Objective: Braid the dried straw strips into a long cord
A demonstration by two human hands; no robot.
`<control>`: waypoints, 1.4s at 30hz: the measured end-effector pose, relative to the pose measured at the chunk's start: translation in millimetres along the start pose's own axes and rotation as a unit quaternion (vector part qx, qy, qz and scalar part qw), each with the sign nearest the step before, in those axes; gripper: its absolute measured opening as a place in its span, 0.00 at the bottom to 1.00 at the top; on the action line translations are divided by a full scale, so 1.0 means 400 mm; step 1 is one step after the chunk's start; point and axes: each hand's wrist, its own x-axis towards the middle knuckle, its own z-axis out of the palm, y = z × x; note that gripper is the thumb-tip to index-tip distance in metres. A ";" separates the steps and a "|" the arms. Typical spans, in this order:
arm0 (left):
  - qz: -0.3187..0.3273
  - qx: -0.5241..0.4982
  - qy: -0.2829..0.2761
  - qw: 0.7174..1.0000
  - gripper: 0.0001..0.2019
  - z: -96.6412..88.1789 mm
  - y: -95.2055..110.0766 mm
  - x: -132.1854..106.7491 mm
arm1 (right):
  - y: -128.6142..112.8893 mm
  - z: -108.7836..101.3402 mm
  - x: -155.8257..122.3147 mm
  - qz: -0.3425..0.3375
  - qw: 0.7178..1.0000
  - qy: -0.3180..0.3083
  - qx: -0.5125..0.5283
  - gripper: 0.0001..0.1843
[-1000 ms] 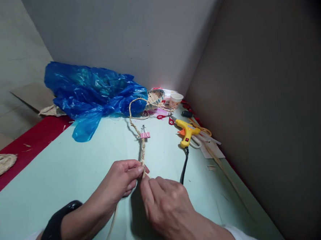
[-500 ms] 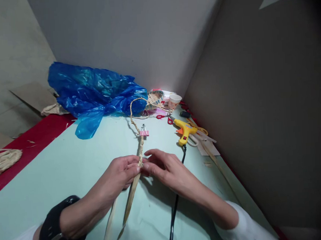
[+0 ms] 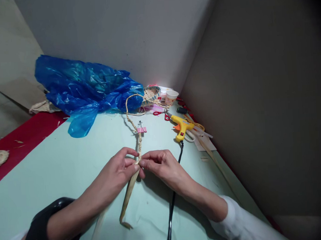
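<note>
Where the fingertips (image 3: pixel 135 166) of the left hand (image 3: pixel 117 172) and the right hand (image 3: pixel 161 166) meet, just below the middle of the frame, the working end of a tan braided straw cord (image 3: pixel 139 147) is pinched between them. Both hands are closed down to a tight thumb-and-forefinger grip on it, with the other fingers loosely curled. Plaiting is judged to be the step in hand, the finished length lying above the fingers.

From the pinch a flat unbraided straw strand (image 3: pixel 128 198) is let down towards the lower centre of the frame, its tip curled on the pale green tabletop (image 3: pixel 56 159). A second, fainter strand seems to run under the left wrist, though this cannot be told for certain. The next move is judged to call for a loose strand to be crossed over while the plait is gripped firmly at the pinch, so that the weave is not slackened.

Further up the frame the cord is clamped by a small pink binder clip (image 3: pixel 141 129) and is looped on towards a crumpled blue plastic bag (image 3: pixel 85 86) at the upper left. A yellow hot-glue gun (image 3: pixel 181 127) is laid right of centre, its black cable (image 3: pixel 171 210) passing beneath the right wrist.
</note>
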 end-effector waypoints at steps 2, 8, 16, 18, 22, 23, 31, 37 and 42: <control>-0.002 0.009 0.003 1.000 0.13 0.001 0.003 -0.001 | 0.007 0.008 0.000 0.002 0.999 0.008 0.041 0.16; 0.021 0.162 0.036 0.986 0.09 -0.007 0.014 -0.017 | 0.015 0.011 -0.003 0.012 0.997 0.063 0.040 0.15; 0.035 0.297 0.068 0.952 0.19 0.005 0.014 -0.049 | -0.009 0.022 -0.012 -0.018 0.990 0.105 -0.089 0.14; 0.035 0.289 0.065 0.955 0.19 0.025 0.003 -0.057 | -0.003 0.022 -0.013 -0.024 0.991 0.100 -0.085 0.15; 0.092 0.372 0.070 0.921 0.17 0.056 -0.019 -0.064 | 0.013 0.014 -0.009 -0.013 0.997 0.070 -0.018 0.14; 0.101 0.400 0.066 0.909 0.16 0.061 -0.023 -0.063 | 0.014 0.013 -0.008 -0.007 0.998 0.064 0.003 0.13; 0.180 0.558 0.026 0.809 0.16 0.060 -0.034 -0.067 | -0.006 0.024 0.000 0.042 0.985 0.041 0.160 0.12; 0.150 0.298 0.148 0.931 0.11 -0.006 0.012 -0.028 | 0.002 0.009 -0.007 0.027 0.990 0.033 0.134 0.13; -0.020 -0.050 -0.085 0.995 0.16 -0.004 0.010 0.013 | 0.007 -0.002 -0.011 0.041 0.986 0.012 0.163 0.14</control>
